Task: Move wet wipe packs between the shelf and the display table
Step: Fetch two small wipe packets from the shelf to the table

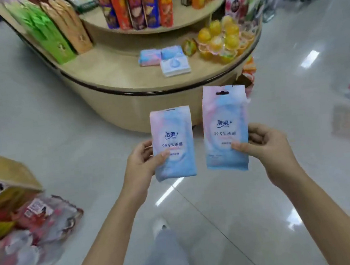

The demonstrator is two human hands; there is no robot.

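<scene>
My left hand [143,166] grips one wet wipe pack [172,143] by its left edge, thumb across the front; my right hand [266,146] clamps a second pack [225,129] by its right edge the same way. Both packs stand upright, long axes pointing away from me, hang-hole ends far, printed faces toward me, a narrow gap between them. Bare tiled floor [221,209] lies open below and ahead. Farther on, the round display table [108,83] curves across, its black rim [144,91] nearest. More packs [165,59] lie flat near that rim, with clear tabletop to their left and jelly cups [222,38] to their right.
</scene>
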